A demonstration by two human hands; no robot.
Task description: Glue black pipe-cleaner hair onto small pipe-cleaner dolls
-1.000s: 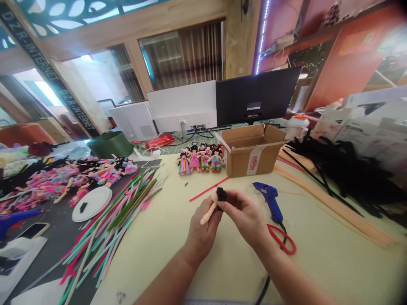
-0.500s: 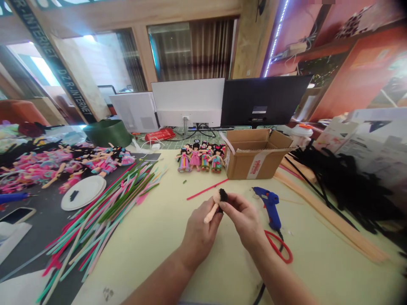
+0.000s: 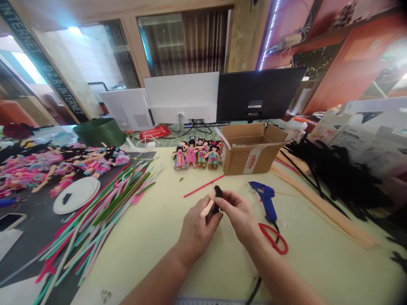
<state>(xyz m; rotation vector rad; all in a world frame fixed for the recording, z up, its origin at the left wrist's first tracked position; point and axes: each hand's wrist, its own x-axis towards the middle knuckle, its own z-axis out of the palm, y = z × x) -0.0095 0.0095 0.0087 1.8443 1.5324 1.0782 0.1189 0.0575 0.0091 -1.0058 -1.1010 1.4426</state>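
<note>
Between my two hands, over the pale yellow table mat, is a small unfinished doll with a peach limb and black fuzzy hair. My left hand is closed around its lower side, the peach limb sticking out toward the left. With thumb and fingers, my right hand pinches the black part from the right. Most of the doll's body is hidden by my fingers. Beyond the hands lies a pink pipe cleaner. A blue glue gun rests to the right of my right hand.
Several finished dolls stand beside an open cardboard box. Pipe cleaners spread across the left, near white plates and a pile of dolls. Black and peach strips lie at right. A red loop circles near the cord.
The camera view has shifted slightly, so the whole scene sits a little further left and up. The doll has turned a little in my hands, which both keep hold of it.
</note>
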